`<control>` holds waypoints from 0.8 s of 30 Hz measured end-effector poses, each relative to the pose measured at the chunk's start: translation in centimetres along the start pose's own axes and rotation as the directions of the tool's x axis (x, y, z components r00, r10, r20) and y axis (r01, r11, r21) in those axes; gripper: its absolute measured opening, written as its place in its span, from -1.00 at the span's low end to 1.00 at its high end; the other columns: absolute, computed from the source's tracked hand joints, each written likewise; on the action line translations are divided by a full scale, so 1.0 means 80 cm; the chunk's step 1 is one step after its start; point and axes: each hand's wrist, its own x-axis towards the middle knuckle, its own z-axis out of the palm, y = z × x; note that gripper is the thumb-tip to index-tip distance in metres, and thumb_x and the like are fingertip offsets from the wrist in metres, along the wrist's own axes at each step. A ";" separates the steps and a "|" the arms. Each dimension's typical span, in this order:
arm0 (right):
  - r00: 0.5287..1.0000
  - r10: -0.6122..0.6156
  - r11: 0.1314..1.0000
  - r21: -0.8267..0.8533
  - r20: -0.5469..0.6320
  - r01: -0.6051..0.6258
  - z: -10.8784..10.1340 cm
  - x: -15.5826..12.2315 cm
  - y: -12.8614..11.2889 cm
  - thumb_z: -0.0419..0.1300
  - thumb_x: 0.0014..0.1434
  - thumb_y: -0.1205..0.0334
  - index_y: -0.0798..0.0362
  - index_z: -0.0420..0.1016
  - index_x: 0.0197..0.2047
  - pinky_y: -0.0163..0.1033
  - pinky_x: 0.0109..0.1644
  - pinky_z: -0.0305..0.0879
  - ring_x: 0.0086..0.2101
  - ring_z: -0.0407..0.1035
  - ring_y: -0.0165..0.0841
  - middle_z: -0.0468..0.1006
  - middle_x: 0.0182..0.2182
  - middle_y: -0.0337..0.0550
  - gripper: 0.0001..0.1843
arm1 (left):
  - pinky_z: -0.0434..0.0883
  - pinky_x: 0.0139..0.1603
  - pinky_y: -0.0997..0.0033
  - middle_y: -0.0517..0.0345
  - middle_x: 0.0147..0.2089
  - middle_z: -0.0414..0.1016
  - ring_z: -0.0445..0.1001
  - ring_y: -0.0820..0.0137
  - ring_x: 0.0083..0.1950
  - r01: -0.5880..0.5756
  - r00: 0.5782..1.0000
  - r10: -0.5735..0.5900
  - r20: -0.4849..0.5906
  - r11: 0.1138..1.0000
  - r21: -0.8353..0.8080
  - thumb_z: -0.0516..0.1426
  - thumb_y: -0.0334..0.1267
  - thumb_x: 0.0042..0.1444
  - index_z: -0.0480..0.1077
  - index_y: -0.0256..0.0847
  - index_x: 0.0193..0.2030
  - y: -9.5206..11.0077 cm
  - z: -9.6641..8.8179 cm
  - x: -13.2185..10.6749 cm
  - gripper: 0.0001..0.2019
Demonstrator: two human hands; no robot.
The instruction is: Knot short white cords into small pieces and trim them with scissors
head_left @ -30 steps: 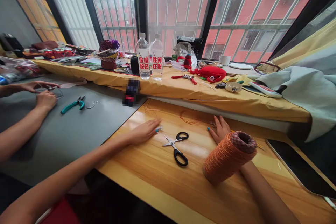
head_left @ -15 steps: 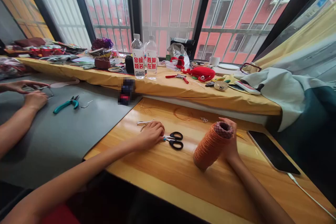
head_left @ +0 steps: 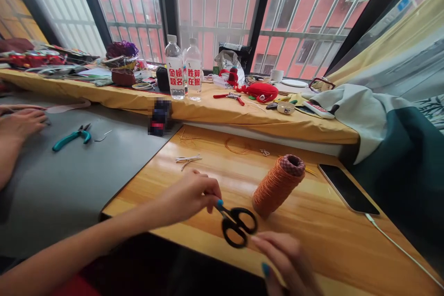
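My left hand (head_left: 192, 194) is closed around the blade end of a pair of black-handled scissors (head_left: 239, 226), lifted off the wooden table with the finger loops pointing right. The blades are mostly hidden by the fingers. Close to the loops, my right hand (head_left: 286, 259) is open, thumb apart from the fingers and slightly blurred; I cannot tell whether a fingertip touches a loop. Beyond them a cone of orange cord (head_left: 277, 187) stands on the table. Several short white strips (head_left: 188, 160) lie to the left.
A phone (head_left: 348, 188) with a white cable lies at the right. Teal pliers (head_left: 72, 137) rest on the grey mat, near another person's hand (head_left: 22, 125). Bottles (head_left: 175, 71) and red-handled pliers (head_left: 229, 97) are on the cloth-covered ledge. Loose orange thread (head_left: 237, 145) lies behind.
My left hand has lifted the scissors and brought them nearer me. My right hand has let go of the orange cord cone and moved towards the scissor handles. The view has shifted slightly.
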 end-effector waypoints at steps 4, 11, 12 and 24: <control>0.991 0.112 0.994 -0.014 0.069 -0.111 0.023 -0.010 -0.023 -0.02 0.07 0.34 -0.11 0.16 0.06 -0.09 -0.33 0.32 -0.33 0.33 -0.21 0.41 -0.34 -0.07 -0.55 | 0.17 -0.19 0.48 0.32 -0.53 0.48 0.35 0.48 -0.38 0.106 0.994 -0.109 -0.014 0.985 -0.138 0.04 -0.33 -0.01 0.37 -0.20 -0.49 0.026 0.024 -0.002 -0.88; 0.987 0.144 0.959 -0.255 0.075 -0.121 0.018 -0.018 0.003 0.01 0.10 0.21 0.09 0.29 -0.10 -0.16 -0.24 0.30 -0.30 0.37 -0.26 0.48 -0.29 -0.05 -0.71 | 0.12 -0.10 0.42 0.26 -0.49 0.50 0.35 0.49 -0.37 0.082 0.996 -0.079 0.036 0.989 -0.123 0.02 -0.37 0.00 0.39 -0.24 -0.46 0.030 0.043 0.004 -0.86; 0.988 0.102 0.958 -0.278 0.116 -0.066 0.017 -0.021 0.007 0.03 0.08 0.19 0.08 0.32 -0.13 -0.19 -0.27 0.31 -0.33 0.39 -0.26 0.50 -0.32 -0.07 -0.72 | 0.10 -0.09 0.41 0.24 -0.48 0.49 0.34 0.48 -0.35 0.049 0.998 -0.045 0.041 0.994 -0.098 0.02 -0.38 0.00 0.40 -0.24 -0.47 0.032 0.044 0.005 -0.86; 0.557 0.795 0.605 0.381 -0.239 -0.699 0.011 -0.036 0.028 0.26 -0.23 0.09 0.00 0.16 -0.37 -0.17 -0.25 0.37 -0.21 0.36 -0.23 0.37 -0.18 -0.06 -0.61 | 0.23 -0.41 0.50 0.17 -0.49 0.43 0.38 0.42 -0.41 0.033 0.994 -0.036 -0.105 0.999 -0.035 -0.23 -0.17 0.15 0.36 -0.24 -0.34 0.007 0.045 0.084 -0.62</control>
